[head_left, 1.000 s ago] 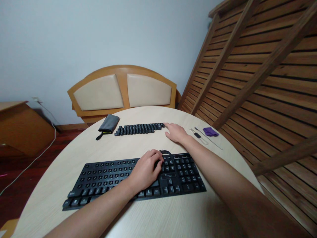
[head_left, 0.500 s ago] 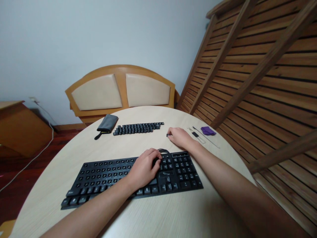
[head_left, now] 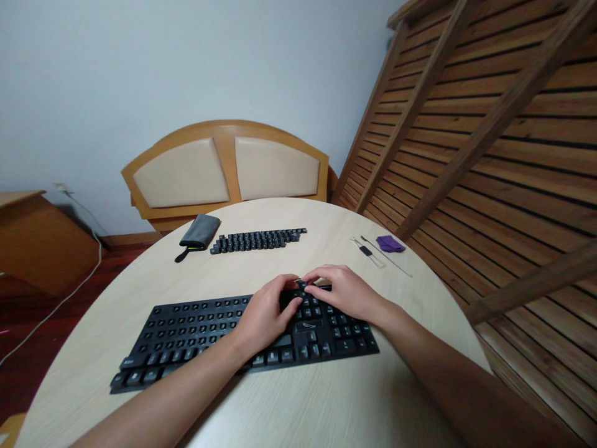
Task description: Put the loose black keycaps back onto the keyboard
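A black keyboard [head_left: 200,330] is laid across the near part of the round surface [head_left: 326,410]. Both hands are met over its upper edge, right of centre. The left hand [head_left: 263,314] is rested on the keys with fingers curled loosely; nothing can be seen held in it. The right hand [head_left: 342,291] is bent inward, its fingertips [head_left: 311,287] pinched together at the keys; whether a key is gripped cannot be told. Farther back, a row of loose keycaps [head_left: 256,239] is set out, a grey pouch [head_left: 199,231] just beside its left end. Small tools [head_left: 373,254] and a purple cloth [head_left: 390,244] are seen well apart, to the right.
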Motion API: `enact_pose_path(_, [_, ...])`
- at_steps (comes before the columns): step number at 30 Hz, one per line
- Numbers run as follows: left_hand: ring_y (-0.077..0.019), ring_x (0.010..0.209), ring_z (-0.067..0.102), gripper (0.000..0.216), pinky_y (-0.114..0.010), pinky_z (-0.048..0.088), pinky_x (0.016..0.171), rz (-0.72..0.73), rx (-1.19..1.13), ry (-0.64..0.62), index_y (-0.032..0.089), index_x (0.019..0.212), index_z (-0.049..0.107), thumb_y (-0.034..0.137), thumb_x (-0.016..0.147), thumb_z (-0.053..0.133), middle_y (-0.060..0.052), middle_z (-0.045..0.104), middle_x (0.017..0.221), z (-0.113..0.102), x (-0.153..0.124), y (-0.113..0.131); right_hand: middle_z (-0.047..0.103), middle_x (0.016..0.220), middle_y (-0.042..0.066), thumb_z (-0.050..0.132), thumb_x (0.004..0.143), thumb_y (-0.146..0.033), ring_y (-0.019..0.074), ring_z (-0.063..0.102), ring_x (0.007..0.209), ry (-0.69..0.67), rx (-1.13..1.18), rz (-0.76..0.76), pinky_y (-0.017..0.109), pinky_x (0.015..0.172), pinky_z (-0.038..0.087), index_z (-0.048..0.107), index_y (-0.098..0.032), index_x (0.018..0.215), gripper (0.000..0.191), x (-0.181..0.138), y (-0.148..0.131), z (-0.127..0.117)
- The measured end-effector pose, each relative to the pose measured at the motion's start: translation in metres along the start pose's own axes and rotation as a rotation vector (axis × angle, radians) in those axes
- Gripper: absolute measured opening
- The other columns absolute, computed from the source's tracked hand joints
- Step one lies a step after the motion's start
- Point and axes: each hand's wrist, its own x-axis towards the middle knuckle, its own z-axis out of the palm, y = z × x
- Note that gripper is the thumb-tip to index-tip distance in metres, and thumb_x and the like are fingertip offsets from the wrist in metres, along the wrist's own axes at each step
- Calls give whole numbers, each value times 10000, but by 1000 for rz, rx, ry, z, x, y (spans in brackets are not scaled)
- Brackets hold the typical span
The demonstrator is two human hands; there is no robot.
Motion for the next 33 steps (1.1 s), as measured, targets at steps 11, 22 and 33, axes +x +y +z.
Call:
enact_pose_path(11, [-224,949,659,101,-402,530,869,39,-2,6,199,1033,628,185,941,588,-57,700,1006,-3,-1,1,756,970,21,694,889,-250,174,705,903,-50,134,-14,295,849,525,707,-217,979,96,-1,4,10])
enact_pose_path(22, [-248,1009,676,180,-451,520,946,-19,-2,-16,224,1067,724,226,946,590,-57,758,1041,-5,3,-4,735,1042,38,709,870,-300,201,668,1007,-119,47,-112,346,943,490,700,-228,1032,178,-2,12,-3])
enact_pose_path(33, [-222,1013,696,115,-428,528,984,-75,-171,-117,220,965,746,232,894,657,-51,758,1061,-15,7,-9,729,1064,45,783,801,-387,209,654,1019,-190,59,-212,379,962,476,706,-239,1041,292,-1,16,-8])
